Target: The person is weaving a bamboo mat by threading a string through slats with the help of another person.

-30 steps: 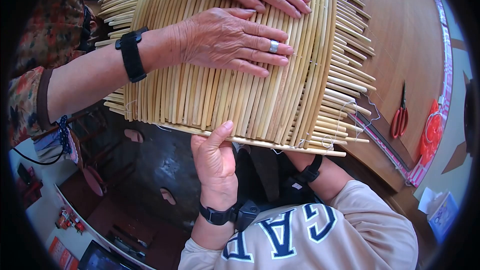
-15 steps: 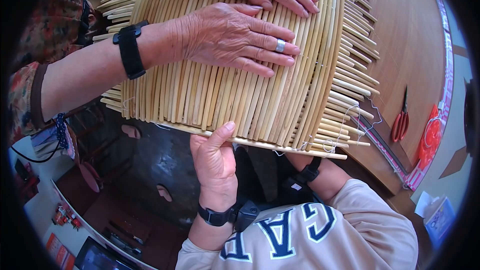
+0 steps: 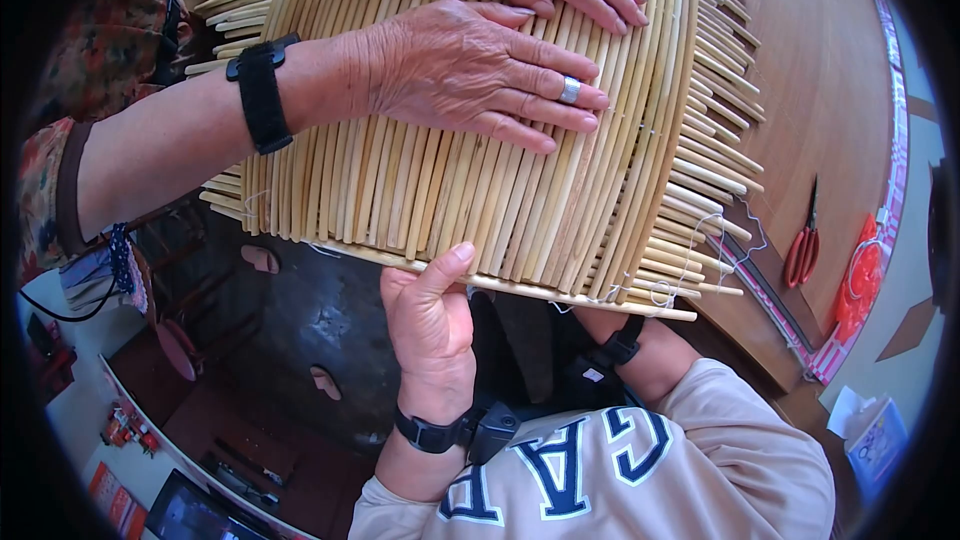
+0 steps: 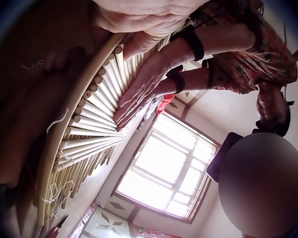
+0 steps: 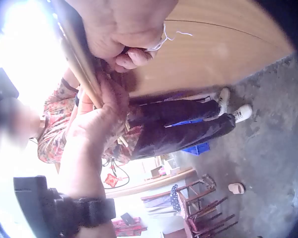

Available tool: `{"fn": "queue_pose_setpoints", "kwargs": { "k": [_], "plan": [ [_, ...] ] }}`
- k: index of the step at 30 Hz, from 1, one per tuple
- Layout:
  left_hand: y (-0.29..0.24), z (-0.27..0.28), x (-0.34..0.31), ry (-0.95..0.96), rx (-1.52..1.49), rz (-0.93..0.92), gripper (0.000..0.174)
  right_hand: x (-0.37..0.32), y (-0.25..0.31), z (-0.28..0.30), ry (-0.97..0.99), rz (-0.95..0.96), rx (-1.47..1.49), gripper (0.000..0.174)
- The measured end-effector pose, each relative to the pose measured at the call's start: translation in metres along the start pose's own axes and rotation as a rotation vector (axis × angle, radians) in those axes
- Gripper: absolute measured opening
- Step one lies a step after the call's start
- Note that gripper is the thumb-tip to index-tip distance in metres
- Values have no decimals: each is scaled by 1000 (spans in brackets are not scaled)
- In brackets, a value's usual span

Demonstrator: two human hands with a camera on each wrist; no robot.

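Pale sticks tied side by side form a curved mat (image 3: 440, 190), with a long rod (image 3: 520, 290) along its near edge. My left hand (image 3: 430, 325) grips that edge, thumb on top and fingers underneath; the left wrist view shows the hand (image 4: 149, 20) at the rim. Under the mat, my right hand is hidden in the head view. In the right wrist view this hand (image 5: 124, 29) has curled fingers (image 5: 135, 58) pinching white thread (image 5: 164, 40). Another person's two hands (image 3: 480, 75) lie flat on the sticks.
Red-handled scissors (image 3: 802, 250), a dark metal strip (image 3: 765, 290) and a red plastic bag (image 3: 858, 285) lie on the wooden table (image 3: 815, 110) at the right. Stick ends jut out on both sides of the mat. Slippers (image 3: 325, 382) are on the floor.
The other person's hands have shifted slightly right with the upper part of the mat. My left hand keeps its grip at the near edge.
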State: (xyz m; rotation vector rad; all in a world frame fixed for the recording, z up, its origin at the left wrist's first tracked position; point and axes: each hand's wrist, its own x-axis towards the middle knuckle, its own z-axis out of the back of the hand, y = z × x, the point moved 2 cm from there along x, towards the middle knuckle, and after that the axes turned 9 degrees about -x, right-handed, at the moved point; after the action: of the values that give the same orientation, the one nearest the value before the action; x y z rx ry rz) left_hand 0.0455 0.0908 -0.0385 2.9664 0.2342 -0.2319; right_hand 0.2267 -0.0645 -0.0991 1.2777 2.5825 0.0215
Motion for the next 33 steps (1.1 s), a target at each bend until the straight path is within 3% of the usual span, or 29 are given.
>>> {"fn": "queue_pose_setpoints", "kwargs": {
  "k": [22, 33],
  "plan": [
    [-1, 3, 1, 20, 28, 6, 63, -2, -7, -4, -83, -3, -164, 48],
    [-1, 0, -1, 108, 50, 46, 61, -26, -28, -22, -234, -46, -792, 48]
  ]
}}
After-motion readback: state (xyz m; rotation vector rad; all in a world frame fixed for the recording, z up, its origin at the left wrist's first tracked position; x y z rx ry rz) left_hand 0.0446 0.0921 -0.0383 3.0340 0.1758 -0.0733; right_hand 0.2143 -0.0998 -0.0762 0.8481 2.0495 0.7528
